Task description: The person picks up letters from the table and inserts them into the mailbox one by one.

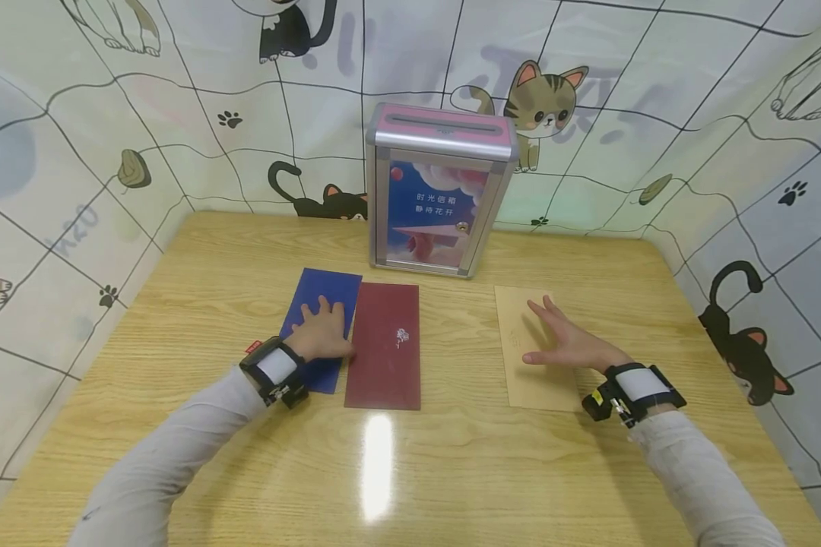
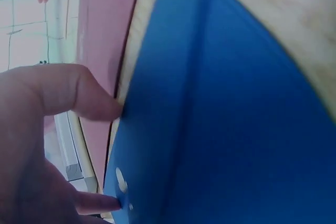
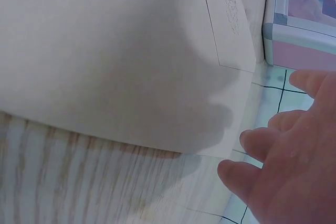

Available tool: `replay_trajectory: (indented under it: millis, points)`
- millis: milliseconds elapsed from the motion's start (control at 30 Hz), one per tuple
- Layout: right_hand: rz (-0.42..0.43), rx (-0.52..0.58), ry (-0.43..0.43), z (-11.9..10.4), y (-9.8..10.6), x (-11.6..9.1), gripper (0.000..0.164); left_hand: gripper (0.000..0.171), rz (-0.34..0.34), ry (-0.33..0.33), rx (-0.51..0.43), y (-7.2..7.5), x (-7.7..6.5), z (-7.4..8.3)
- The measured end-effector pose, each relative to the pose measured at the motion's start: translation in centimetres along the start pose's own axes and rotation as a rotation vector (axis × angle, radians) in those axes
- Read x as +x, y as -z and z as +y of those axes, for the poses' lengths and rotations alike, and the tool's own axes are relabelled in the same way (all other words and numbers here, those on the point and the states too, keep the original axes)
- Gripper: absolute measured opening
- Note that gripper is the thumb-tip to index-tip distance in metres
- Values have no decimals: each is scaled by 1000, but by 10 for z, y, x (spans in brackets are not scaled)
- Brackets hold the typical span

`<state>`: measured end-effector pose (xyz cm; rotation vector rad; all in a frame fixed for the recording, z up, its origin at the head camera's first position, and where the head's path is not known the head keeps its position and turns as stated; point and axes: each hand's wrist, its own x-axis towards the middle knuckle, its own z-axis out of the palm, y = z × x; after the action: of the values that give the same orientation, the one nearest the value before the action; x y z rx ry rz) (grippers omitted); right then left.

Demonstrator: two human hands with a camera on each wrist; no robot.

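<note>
On the left of the wooden table my left hand [image 1: 320, 332] lies over a blue envelope [image 1: 324, 377], its fingers spread. In the left wrist view the thumb tip and another fingertip meet the edge of the blue envelope [image 2: 231, 108]. Close beside it is a dark red envelope [image 1: 383, 376] with a small white print. My right hand [image 1: 569, 343] hovers over a beige envelope [image 1: 528, 387], fingers and thumb apart, holding nothing. The right wrist view shows the hand's shadow falling on the beige envelope [image 3: 105, 51], with a flap line near one end.
A letterbox [image 1: 429, 190] with a pink slotted top, silver frame and small lock stands at the back of the table [image 1: 246, 471]. Behind and at both sides hangs a cat-patterned cloth [image 1: 410, 53]. A small red tag [image 1: 253, 346] sits by the left wrist strap.
</note>
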<state>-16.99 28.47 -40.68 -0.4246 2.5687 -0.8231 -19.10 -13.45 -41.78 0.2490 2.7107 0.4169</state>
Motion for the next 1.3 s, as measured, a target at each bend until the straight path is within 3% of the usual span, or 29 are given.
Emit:
replay_trajectory:
  millis: [200,467,767,1033,1300]
  points:
    - [-3,11,-7,1,-1,1,99,91,-1,-11,51,-2,-1,1]
    - [3,-2,-1,-2,-2,2,99,89,-53,-18,71,-6,-2,0]
    - [-4,2,7,-4,-2,1,98,62,23,-101,130,-5,-6,-6]
    - [-16,13,9,-5,-1,2,97,68,89,-101,202,13,-13,-4]
    - [-24,-1,4,-8,-1,2,97,58,180,-146,238,38,-21,-1]
